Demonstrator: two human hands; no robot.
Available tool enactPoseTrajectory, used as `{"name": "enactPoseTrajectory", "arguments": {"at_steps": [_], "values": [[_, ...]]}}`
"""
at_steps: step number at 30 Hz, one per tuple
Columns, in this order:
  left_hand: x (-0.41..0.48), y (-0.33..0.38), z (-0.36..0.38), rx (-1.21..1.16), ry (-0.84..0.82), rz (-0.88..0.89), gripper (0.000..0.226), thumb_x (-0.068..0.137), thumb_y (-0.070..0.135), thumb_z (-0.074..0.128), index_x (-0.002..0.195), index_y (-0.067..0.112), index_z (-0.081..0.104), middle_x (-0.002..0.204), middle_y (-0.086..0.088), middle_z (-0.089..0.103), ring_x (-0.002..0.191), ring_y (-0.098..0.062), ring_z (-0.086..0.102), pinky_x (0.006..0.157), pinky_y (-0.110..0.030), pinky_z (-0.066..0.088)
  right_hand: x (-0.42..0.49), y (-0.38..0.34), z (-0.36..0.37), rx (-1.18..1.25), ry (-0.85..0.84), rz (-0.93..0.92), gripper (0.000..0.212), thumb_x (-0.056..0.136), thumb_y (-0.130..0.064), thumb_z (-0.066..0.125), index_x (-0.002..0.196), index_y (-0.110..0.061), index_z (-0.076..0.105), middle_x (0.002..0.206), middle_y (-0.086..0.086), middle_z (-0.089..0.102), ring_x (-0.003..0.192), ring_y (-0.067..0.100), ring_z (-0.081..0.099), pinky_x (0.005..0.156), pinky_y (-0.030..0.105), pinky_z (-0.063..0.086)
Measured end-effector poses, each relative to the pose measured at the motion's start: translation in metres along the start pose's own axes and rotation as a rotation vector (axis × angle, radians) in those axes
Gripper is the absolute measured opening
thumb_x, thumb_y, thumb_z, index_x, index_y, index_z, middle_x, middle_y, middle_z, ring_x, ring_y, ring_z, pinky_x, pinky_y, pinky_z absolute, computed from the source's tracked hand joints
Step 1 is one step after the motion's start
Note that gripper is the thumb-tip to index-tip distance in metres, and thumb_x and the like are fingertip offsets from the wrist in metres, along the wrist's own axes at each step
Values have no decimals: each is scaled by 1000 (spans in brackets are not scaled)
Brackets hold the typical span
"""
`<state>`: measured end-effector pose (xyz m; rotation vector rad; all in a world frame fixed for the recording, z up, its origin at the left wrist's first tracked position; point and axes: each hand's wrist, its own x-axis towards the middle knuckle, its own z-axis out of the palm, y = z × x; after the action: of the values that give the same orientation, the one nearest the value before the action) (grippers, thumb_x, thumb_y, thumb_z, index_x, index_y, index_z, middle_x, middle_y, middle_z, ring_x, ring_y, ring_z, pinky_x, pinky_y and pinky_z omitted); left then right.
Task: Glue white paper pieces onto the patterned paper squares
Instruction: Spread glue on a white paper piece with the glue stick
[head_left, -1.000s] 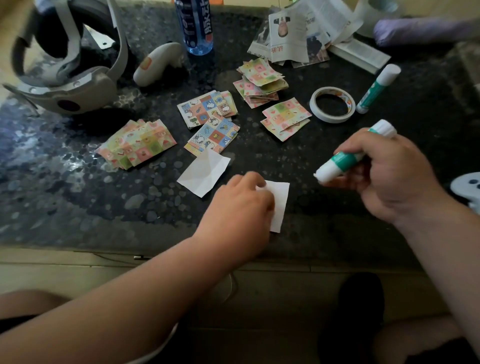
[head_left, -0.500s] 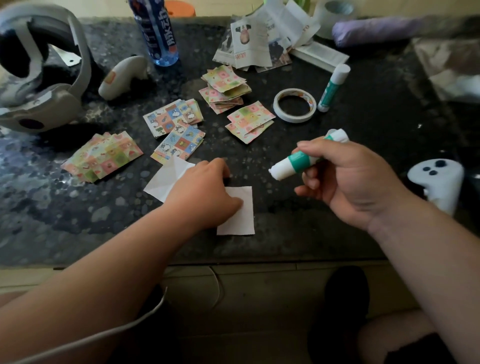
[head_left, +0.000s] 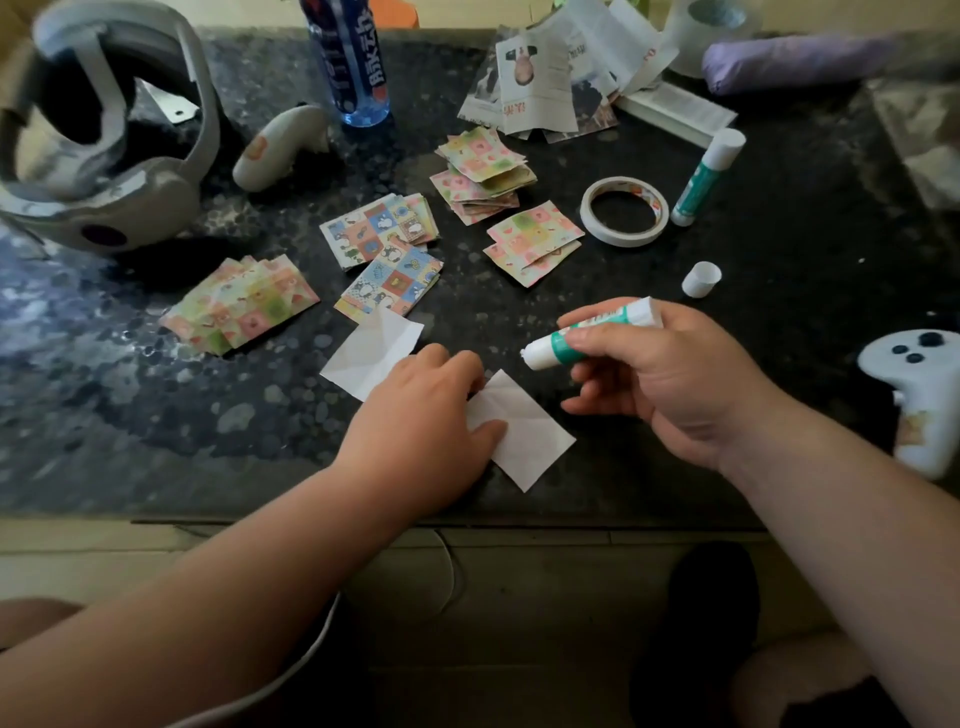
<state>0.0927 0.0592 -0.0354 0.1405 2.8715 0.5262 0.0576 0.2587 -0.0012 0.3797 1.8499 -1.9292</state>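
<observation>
1. The left hand (head_left: 426, 415) presses flat fingers on a white paper piece (head_left: 524, 436), which is now turned cornerwise.
2. Just to its right, the right hand (head_left: 670, 379) grips the glue stick (head_left: 582, 332). It is newly uncapped, so gluing looks imminent.
3. Its cap (head_left: 701, 279) lies beyond the right hand.
4. Beyond the left hand are a second white piece (head_left: 371, 353) and five piles of patterned paper squares (head_left: 239, 306).
5. Farthest off are one spare glue stick (head_left: 706, 176) and one tape roll (head_left: 623, 210).

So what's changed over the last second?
The white paper under the left hand has been turned from square-on to cornerwise, and the hand still presses it. The right hand still grips the glue stick, whose tip is clear of the paper. The patterned squares are unmoved.
</observation>
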Motion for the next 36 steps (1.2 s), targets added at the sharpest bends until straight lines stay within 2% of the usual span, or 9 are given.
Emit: {"name": "enactPoseTrajectory", "arguments": {"at_steps": [4,9,13,17,22,25,29,33,36], "values": [[-11,-9,6,-6,-2,47,49,90,58,61,133,39,49,115,11,43,110,-11,45,92,-28,44,5,2,14,-39,19,-21,12,87,-20,78,98,-14,76,77,9,65,67,16,63,73,45,64],[-15,-15,9,-56,18,49,55,89,59,62,139,41,46,117,11,40,111,-11,43,96,-28,41,9,3,24,-85,174,-17,33,86,-39,79,96,-10,68,57,3,59,44,11,54,55,35,58],[-11,-14,10,-88,3,36,56,89,55,63,139,43,43,118,10,41,113,-14,44,98,-33,42,11,7,24,-157,166,-76,13,92,-17,71,97,-6,69,46,3,49,35,9,41,45,30,50],[-7,-14,10,-92,-12,30,57,89,54,63,141,43,43,118,9,41,115,-15,43,98,-34,41,11,9,24,-154,88,-86,14,91,-3,64,96,-8,76,55,2,53,48,6,48,49,29,54],[-8,-14,12,-103,-2,23,56,88,54,64,140,43,45,114,10,40,112,-14,43,99,-34,42,14,12,23,-49,81,-37,22,92,-23,72,102,-3,73,56,6,48,52,18,43,53,31,56],[-8,-14,13,-110,7,9,56,87,55,65,139,44,46,114,10,41,111,-14,44,98,-34,42,16,14,23,-57,122,-48,15,90,-15,74,96,-1,71,60,12,53,52,19,48,56,33,59],[-7,-13,13,-120,4,-4,56,87,56,67,138,46,47,113,11,42,109,-12,44,96,-33,43,13,20,23,-212,109,-119,6,86,-3,75,91,-2,73,87,19,73,67,22,72,66,39,64],[-6,-13,13,-130,13,-19,56,84,56,70,136,46,50,113,10,44,111,-13,46,98,-35,44,13,24,24,-362,107,-178,7,85,-6,78,88,-10,74,84,11,75,79,25,77,71,45,66],[-5,-13,13,-141,3,-36,56,83,57,71,135,48,51,113,11,45,110,-12,46,97,-36,45,13,25,23,-480,81,-231,9,86,-12,79,92,-14,74,86,5,74,79,18,77,70,39,66]]}}
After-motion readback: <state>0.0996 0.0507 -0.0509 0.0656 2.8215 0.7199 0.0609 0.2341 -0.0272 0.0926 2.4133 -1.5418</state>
